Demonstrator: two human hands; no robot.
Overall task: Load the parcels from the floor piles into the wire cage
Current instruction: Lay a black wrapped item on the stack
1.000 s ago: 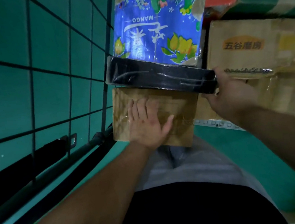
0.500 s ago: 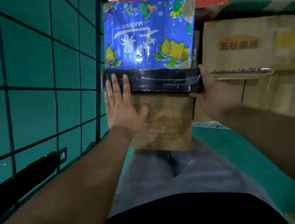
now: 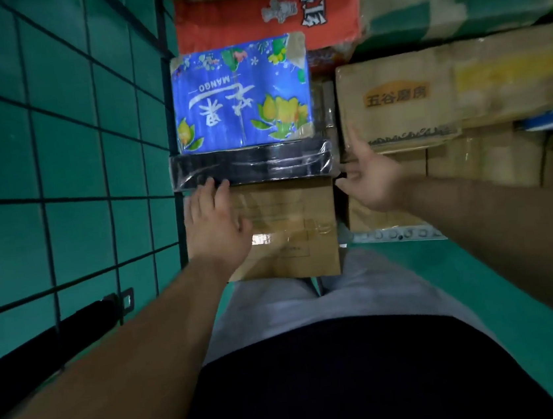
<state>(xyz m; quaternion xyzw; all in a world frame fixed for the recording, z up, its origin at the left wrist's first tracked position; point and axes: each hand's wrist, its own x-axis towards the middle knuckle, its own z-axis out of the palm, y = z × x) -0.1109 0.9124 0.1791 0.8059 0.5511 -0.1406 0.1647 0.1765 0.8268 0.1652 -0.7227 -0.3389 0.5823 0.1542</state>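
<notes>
Head view: black wrapped parcel (image 3: 252,163) wedged between blue mango box (image 3: 241,92) and brown carton (image 3: 291,228), beside the wire cage (image 3: 98,143) wall. Left hand (image 3: 216,226) flat on carton, fingers (image 3: 211,191) straight, touching parcel; right hand (image 3: 372,181) spread wide, holding nothing, just beside its end. Likely to slip on glossy wrap, shifting the mango box.

A flat black film-wrapped parcel (image 3: 253,169) is shown sandwiched between a taped brown carton (image 3: 291,231) and a blue mango-printed carton (image 3: 241,92), just beside the wire cage (image 3: 170,135) mesh.
</notes>
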